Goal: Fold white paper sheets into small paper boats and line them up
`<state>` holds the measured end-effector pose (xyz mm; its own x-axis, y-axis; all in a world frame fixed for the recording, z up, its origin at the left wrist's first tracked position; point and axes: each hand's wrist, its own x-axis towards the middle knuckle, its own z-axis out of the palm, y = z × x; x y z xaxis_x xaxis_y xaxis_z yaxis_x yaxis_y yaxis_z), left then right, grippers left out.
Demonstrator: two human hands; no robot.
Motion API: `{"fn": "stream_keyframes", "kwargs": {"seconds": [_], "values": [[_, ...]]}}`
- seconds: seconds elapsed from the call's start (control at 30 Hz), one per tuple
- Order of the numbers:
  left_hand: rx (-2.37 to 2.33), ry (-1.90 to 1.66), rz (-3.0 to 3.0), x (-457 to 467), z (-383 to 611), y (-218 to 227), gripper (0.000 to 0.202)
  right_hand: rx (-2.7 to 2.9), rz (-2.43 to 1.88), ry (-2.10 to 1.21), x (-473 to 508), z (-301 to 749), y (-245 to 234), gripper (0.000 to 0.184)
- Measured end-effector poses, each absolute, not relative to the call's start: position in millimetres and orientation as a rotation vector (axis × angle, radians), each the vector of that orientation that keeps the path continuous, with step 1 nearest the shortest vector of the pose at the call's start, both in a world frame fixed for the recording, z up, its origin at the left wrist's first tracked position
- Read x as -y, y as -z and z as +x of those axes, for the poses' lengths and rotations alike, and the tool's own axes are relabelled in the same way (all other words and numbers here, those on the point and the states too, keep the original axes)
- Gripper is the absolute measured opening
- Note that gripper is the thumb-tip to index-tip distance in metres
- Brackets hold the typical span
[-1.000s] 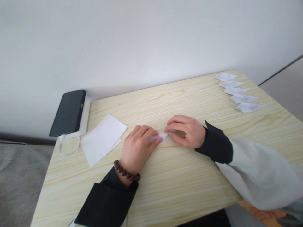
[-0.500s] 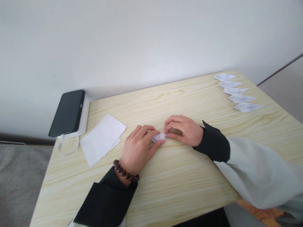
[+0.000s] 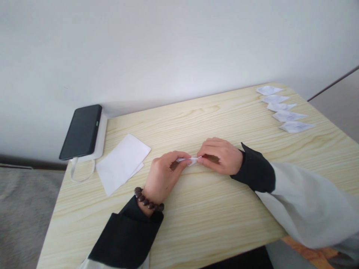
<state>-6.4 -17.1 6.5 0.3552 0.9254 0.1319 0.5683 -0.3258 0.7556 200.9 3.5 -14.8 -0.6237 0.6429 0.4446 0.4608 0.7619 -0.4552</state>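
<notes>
A small folded piece of white paper [image 3: 191, 160] is held between both hands just above the light wooden table [image 3: 213, 220]. My left hand [image 3: 164, 175], with a dark bead bracelet at the wrist, pinches its left end with curled fingers. My right hand [image 3: 221, 155] pinches the right end, fingers closed and resting on the table. Most of the paper is hidden by the fingers.
Flat white sheets [image 3: 122, 163] lie to the left. A dark phone [image 3: 82, 131] rests on a white stand with a cable at the back left corner. Several folded paper pieces [image 3: 283, 109] sit in a row at the back right. A white wall stands behind the table.
My left hand has turned up from lying over the paper to a pinch at its left end, and the paper has come off the table a little. The right hand has barely moved.
</notes>
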Motion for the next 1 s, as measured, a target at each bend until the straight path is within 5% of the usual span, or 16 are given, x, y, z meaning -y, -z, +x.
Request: {"fn": "stream_keyframes", "kwargs": {"seconds": [0.53, 1.0], "values": [[-1.274, -0.695, 2.008, 15.3, -6.7, -10.7, 0.022, 2.304, -0.898, -0.437, 2.1, 196.4, 14.9, 0.034], [-1.212, -0.647, 1.971, 15.8, -9.0, -11.6, 0.020, 2.392, -0.672, -0.581, -2.6, 199.5, 12.1, 0.026]]}}
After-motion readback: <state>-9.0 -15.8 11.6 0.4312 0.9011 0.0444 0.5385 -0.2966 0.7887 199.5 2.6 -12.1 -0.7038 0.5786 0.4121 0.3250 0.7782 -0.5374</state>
